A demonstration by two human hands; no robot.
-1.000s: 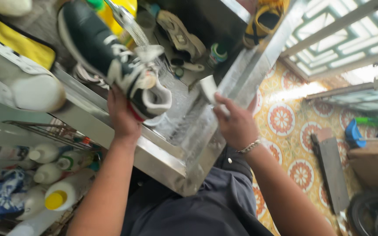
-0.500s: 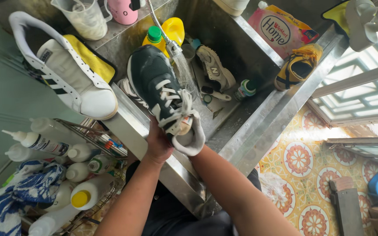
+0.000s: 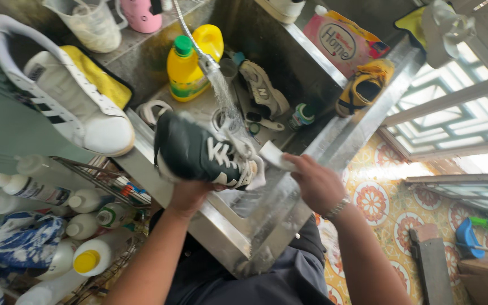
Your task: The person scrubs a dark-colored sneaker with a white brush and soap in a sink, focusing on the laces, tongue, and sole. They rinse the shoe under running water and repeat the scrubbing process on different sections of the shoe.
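Both forearms are bare to above the elbow, with no sleeves in view. The right wrist wears a silver metal-link bracelet [image 3: 336, 208]. The hands carry no gloves or rings that can be made out. Below them shows dark grey-blue clothing [image 3: 266, 277], creased, of plain fabric.
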